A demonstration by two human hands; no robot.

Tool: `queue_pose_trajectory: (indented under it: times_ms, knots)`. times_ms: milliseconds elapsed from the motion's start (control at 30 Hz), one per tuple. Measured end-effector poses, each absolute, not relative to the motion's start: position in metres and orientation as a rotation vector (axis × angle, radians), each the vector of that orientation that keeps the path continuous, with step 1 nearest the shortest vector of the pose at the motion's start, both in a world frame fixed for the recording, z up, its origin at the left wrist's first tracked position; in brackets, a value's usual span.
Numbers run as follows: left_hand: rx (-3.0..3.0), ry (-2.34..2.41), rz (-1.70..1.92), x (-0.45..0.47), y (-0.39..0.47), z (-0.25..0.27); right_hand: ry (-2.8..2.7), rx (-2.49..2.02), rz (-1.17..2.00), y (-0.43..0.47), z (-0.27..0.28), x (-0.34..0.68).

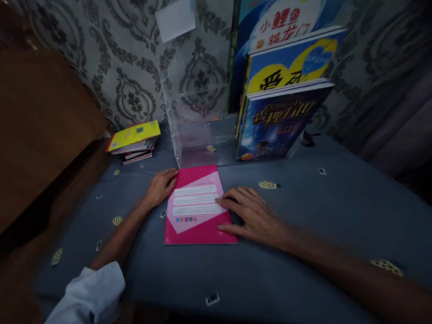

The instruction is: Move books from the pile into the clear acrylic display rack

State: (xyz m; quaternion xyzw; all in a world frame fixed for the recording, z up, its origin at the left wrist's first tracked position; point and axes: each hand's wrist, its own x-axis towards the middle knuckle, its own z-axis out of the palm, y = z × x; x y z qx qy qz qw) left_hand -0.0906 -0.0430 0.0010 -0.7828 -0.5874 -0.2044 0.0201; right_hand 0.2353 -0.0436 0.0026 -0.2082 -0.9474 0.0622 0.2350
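Note:
A pink book (200, 228) lies closed and flat on the cloth-covered table, and the print on its cover appears upside down from my side. My left hand (161, 187) rests at its upper left edge, with the fingers stretched out and touching the corner. On the opposite side, my right hand (250, 214) lies over the right edge, its fingers apart and their tips on the cover. Neither hand is wrapped round the book. Just behind it stands a clear acrylic rack (195, 156).
Upright books (269, 128) fill the rack's right side, with a larger blue book (244, 17) behind them. A stack of books with a yellow one (133, 135) on top sits at the back left. A brown wooden panel (30, 131) borders the left.

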Motion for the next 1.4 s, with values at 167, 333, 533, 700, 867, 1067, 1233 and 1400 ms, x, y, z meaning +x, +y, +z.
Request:
queue_pose_trajectory:
  times_ms: [167, 333, 533, 700, 867, 1067, 1233, 1400]
  knots:
    - [-2.412, -1.791, -0.59, -0.087, -0.049, 0.002, -2.625, -0.573, 0.161, -0.043, 0.001, 0.234]
    - [-2.454, -1.746, -0.565, -0.085, -0.064, 0.009, -2.627, -0.579, 0.168, -0.045, 0.0, 0.234]
    - [-2.543, -1.717, -0.611, -0.081, -0.098, 0.015, -2.625, -0.592, 0.145, -0.045, -0.001, 0.234]
    - [-2.61, -1.644, -0.74, -0.07, -0.143, 0.018, -2.624, -0.567, 0.129, -0.045, -0.003, 0.234]
    - [-2.636, -1.653, -0.79, -0.054, -0.192, 0.021, -2.628, -0.577, 0.141, -0.046, -0.002, 0.233]
    - [-2.588, -1.595, -0.864, -0.041, -0.22, 0.02, -2.62, -0.577, 0.109, -0.048, -0.001, 0.233]
    - [-2.544, -1.618, -0.795, -0.036, -0.217, 0.024, -2.604, -0.56, 0.106, -0.053, 0.001, 0.233]
    - [-2.587, -1.612, -0.639, -0.029, -0.198, 0.028, -2.603, -0.562, 0.081, -0.056, 0.002, 0.233]
